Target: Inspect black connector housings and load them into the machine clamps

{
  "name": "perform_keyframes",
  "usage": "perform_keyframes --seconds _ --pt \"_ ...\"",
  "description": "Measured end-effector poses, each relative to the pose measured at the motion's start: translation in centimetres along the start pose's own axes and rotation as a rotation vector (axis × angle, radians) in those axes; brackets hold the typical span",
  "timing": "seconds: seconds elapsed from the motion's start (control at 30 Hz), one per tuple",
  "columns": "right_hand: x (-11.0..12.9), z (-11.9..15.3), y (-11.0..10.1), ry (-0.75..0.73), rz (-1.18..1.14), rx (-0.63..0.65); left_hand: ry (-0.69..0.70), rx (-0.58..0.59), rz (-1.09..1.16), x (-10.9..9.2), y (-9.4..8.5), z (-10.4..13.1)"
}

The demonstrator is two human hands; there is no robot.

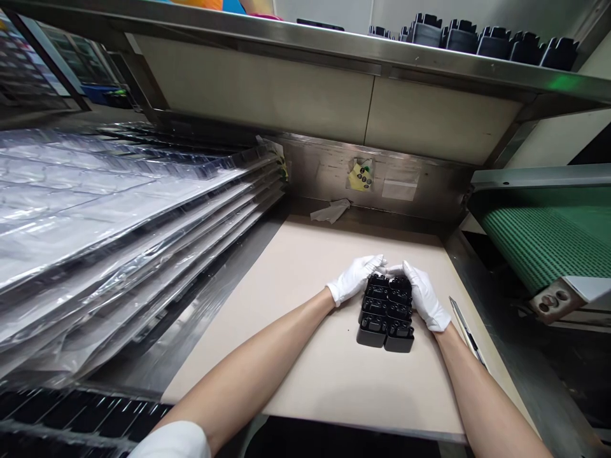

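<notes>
We find the black parts [377, 310] midway down the board [310, 369], toward its right edge. The left hand [356, 280] and right hand [424, 296] cup their far end, fingers bent; grip we cannot tell. We judge them light, stiff, slippery, best held by opposite outer walls [371, 338].

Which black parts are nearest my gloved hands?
The two-column block on the beige board; the similar row stands higher, on the metal shelf.
</notes>
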State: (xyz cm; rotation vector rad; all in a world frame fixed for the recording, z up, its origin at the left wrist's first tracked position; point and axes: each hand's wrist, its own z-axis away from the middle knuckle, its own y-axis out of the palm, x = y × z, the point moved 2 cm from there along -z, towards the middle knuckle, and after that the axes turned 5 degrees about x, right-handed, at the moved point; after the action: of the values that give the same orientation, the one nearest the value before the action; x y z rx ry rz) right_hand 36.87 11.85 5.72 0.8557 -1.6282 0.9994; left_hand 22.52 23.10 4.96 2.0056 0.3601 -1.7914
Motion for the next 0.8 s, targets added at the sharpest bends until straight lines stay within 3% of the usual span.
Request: perform_keyframes --seconds 0.8 --pt "0.08 0.01 0.07 0.006 0.002 -0.006 0.01 0.002 -0.003 -0.38 0.17 0.04"
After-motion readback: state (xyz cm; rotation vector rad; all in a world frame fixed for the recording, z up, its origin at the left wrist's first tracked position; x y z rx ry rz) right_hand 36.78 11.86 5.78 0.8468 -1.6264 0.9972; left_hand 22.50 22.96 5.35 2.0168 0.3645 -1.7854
